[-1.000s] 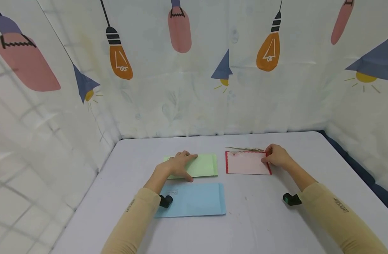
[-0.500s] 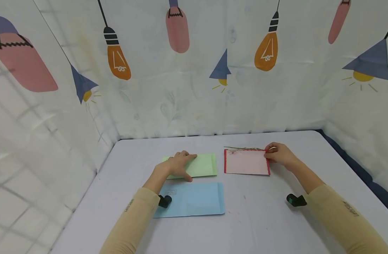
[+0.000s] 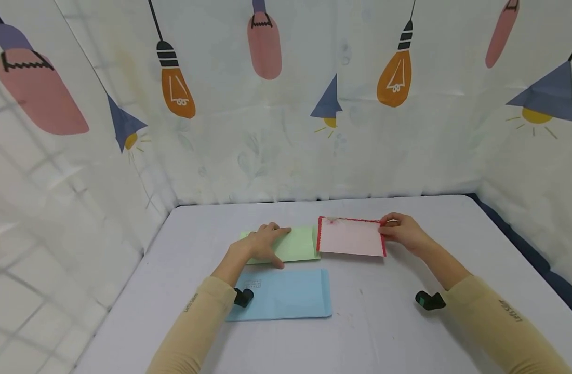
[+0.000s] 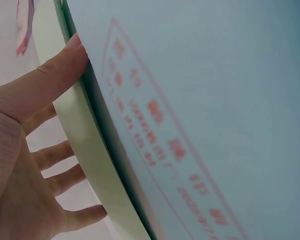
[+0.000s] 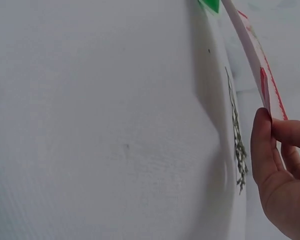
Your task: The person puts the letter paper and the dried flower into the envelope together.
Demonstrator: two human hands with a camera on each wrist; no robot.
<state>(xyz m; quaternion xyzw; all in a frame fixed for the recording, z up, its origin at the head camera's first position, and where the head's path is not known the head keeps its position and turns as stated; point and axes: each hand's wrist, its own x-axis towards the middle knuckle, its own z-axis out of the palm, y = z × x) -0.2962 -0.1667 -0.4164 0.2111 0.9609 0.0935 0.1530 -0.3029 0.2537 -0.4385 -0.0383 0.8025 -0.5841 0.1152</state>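
Observation:
My right hand pinches the right edge of a pink card with a red scalloped border, lifted off the table and shifted left so its left edge overlaps the green envelope. In the right wrist view the card arcs above the table with my thumb on it, and a thin green sprig lies on the table below. My left hand rests flat on the green envelope with straight fingers. A blue envelope with red print lies nearer to me.
The white table is walled by a white curtain printed with lamps and bulbs at the back and both sides. A dark blue edge shows at the right. Black wrist cameras sit on both forearms.
My right hand has lifted the pink card and carried it left, so that it now overlaps the green envelope; the sprig stays on the table. The left hand has not moved.

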